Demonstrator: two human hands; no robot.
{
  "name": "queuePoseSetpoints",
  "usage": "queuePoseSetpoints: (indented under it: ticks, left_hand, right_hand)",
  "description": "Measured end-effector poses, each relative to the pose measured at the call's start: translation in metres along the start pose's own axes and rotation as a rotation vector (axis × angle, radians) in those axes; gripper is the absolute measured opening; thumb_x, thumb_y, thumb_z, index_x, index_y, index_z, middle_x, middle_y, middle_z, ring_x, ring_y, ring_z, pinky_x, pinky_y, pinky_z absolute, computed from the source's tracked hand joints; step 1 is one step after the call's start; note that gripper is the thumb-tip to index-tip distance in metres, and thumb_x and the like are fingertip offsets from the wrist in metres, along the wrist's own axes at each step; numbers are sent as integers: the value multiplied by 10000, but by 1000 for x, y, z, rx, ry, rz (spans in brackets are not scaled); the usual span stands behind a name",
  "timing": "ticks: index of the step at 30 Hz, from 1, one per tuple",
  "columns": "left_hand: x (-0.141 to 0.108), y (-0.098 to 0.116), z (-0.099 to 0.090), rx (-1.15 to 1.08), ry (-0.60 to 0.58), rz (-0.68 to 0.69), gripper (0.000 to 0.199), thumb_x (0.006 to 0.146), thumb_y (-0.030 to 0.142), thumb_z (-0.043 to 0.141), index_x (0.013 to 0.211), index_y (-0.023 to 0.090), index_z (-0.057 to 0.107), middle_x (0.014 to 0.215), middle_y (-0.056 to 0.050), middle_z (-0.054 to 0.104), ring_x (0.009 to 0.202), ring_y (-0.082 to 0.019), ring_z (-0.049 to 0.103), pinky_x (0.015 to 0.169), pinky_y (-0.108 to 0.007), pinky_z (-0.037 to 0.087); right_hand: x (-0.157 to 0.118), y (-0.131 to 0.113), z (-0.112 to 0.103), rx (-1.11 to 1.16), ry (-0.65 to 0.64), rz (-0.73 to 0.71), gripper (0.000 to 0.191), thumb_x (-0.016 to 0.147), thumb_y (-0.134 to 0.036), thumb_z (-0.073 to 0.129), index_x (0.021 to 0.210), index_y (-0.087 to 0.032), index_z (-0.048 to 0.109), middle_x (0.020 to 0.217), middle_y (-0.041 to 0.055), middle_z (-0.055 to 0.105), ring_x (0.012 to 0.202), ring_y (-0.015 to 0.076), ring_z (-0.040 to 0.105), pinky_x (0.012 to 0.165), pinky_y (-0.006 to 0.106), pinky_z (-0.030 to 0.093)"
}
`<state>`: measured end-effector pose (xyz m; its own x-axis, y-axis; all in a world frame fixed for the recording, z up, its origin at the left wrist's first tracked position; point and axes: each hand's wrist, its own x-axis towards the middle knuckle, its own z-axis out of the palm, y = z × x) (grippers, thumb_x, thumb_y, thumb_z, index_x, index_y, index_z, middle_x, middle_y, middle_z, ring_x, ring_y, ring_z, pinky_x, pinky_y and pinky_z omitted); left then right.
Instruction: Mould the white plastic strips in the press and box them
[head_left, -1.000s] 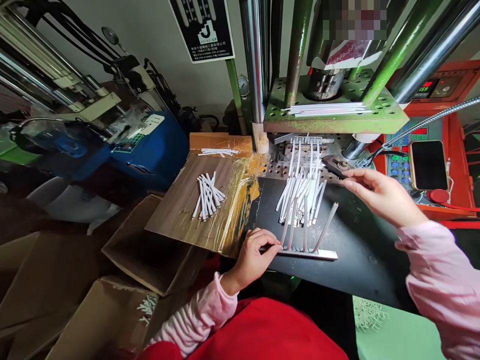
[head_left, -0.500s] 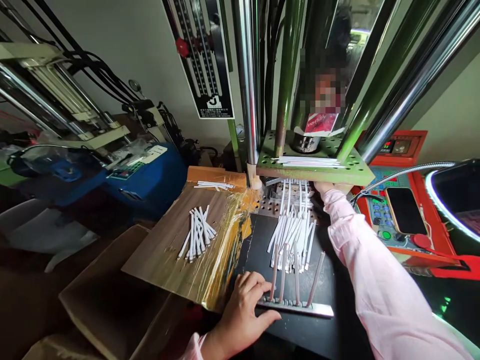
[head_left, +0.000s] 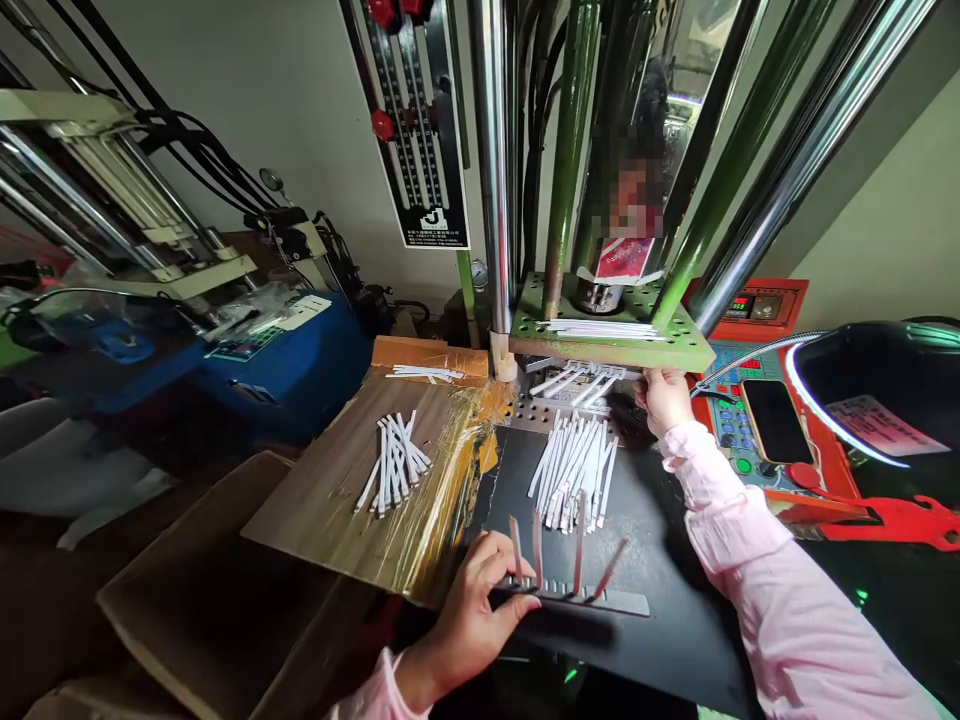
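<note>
Our left hand (head_left: pixel 474 607) pinches one metal bar (head_left: pixel 626 602), four strips (head_left: pixel 580 555) standing on it, over the worktop (head_left: pixel 679 570), close to its near edge, room rightward. Our right hand (head_left: pixel 667 400) is just below one green plate (head_left: pixel 615 350); its grip we cannot tell.

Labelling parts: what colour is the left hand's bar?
The bar is silvery, clearest in the head view.

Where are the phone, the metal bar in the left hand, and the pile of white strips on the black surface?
Phone (head_left: pixel 777 421): head view, on its dark screen.
Metal bar (head_left: pixel 624 602): head view, on its bare right-hand end.
White strips (head_left: pixel 574 468): head view, mid-pile.
</note>
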<state>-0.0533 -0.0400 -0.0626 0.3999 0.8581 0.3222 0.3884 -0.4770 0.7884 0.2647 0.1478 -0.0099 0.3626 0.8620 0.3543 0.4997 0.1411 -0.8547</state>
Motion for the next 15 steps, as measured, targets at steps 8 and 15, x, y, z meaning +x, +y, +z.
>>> queuePoseSetpoints:
  ticks: [8, 15]
  left_hand:
    - [17, 44, -69, 159, -17, 106, 49, 897, 264, 680, 926, 229, 698, 919, -35, 674, 917, -192, 648, 849, -314, 530]
    - [54, 43, -87, 220, 69, 233, 81, 884, 229, 704, 954, 220, 664, 971, -26, 663, 979, -186, 633, 908, -317, 503]
  right_hand:
    - [-116, -13, -41, 395, -147, 300, 434, 850, -657, 588, 802, -255, 430, 582, -63, 396, 504, 114, 385, 438, 254, 293]
    - [-222, -14, -52, 198, -398, 330, 399, 962, -609, 423, 782, -254, 459, 570, -42, 451, 472, 134, 442, 443, 257, 379]
